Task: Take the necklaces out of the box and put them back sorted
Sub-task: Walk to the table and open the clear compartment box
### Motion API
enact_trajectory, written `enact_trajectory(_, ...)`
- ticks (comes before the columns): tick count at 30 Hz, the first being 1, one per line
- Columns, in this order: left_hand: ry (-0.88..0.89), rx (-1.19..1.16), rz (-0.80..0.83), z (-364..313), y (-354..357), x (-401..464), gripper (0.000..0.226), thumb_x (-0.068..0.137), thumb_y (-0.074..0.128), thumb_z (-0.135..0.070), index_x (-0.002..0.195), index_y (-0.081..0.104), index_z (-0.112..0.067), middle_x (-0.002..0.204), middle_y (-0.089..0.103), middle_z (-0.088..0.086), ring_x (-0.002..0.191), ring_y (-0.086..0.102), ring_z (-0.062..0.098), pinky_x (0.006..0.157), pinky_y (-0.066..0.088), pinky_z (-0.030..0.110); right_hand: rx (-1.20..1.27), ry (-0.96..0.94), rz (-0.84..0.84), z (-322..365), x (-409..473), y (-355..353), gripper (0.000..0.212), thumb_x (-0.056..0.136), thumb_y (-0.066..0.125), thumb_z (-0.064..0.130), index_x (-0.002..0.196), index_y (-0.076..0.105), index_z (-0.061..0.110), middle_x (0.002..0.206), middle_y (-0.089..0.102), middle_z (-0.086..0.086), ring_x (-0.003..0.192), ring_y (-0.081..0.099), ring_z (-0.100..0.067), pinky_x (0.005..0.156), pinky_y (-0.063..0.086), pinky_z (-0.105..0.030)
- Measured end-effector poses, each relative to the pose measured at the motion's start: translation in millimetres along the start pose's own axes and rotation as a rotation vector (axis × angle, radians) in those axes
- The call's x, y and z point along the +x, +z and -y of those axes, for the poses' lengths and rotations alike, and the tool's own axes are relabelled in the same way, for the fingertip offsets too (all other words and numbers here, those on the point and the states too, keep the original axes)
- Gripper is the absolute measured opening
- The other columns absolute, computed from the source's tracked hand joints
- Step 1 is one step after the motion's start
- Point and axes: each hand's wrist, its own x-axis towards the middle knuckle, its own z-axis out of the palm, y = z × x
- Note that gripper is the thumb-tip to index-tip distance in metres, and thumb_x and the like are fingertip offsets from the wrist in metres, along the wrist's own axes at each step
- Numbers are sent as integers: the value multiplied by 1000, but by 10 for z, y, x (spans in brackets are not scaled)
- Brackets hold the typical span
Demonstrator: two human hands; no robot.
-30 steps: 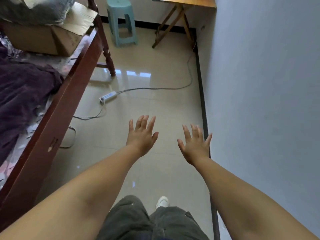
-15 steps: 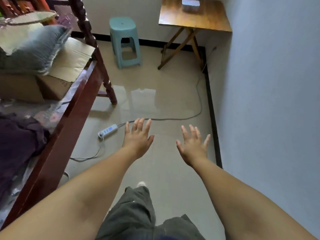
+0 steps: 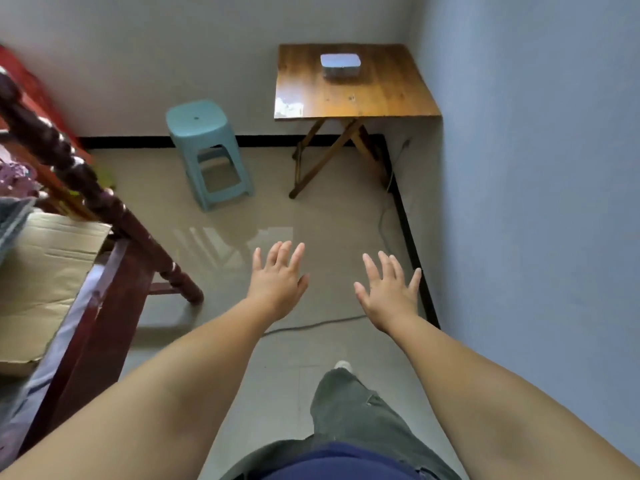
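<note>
A small pale box (image 3: 340, 65) with a closed lid sits on a wooden folding table (image 3: 349, 95) in the far corner of the room. No necklaces show. My left hand (image 3: 277, 282) and my right hand (image 3: 388, 292) are stretched out in front of me over the floor, palms down, fingers spread, holding nothing. Both hands are well short of the table and the box.
A light blue plastic stool (image 3: 207, 150) stands left of the table. A dark wooden bed frame (image 3: 104, 271) with a cardboard box (image 3: 45, 271) on it runs along the left. A wall (image 3: 536, 202) is close on the right. A cable (image 3: 311, 325) lies across the tiled floor.
The view has tilted up and moved forward: the table and box have come fully into sight and closer. The power strip has dropped out of view. Both hands stay spread and empty.
</note>
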Motion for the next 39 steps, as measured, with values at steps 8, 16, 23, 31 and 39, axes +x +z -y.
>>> enact_trajectory(8,-15,-72,-51,-121,-572,1912,59,99,22,-43,149,-1,-21,158,7,7,145,0,23,117,-1,50,-57,-11,-24,-325,1949,-861,60,99,23,47,152,3,29,162,2,-4,149,-2,-21,115,-3,-60)
enact_trajectory(16,-21,-44,-29,311,-730,3881,59,99,20,-45,149,-1,-21,158,7,7,146,-1,23,116,-2,51,-66,-36,-14,-230,3952,-1222,58,100,23,47,152,8,28,162,8,-3,149,3,-21,117,0,-56)
enact_trajectory(23,-7,-36,-34,830,-1267,5750,60,98,25,-45,149,4,-21,157,13,8,145,4,23,116,2,53,-17,40,-16,-61,5590,-1758,57,100,23,46,152,9,28,162,11,-3,149,6,-21,117,2,-55)
enact_trajectory(31,88,-13,-15,832,-1572,7444,60,98,25,-49,148,5,-25,157,13,7,145,6,26,116,5,51,-42,88,14,-215,7205,-2140,58,99,24,48,152,11,28,161,13,-6,149,9,-24,117,6,-56)
enact_trajectory(39,4,-38,8,871,-1530,9202,60,98,29,-45,148,8,-22,157,15,7,145,7,26,117,8,52,-72,-4,83,-552,9163,-2389,60,98,37,45,151,15,27,161,14,-5,149,12,-26,119,10,-50)
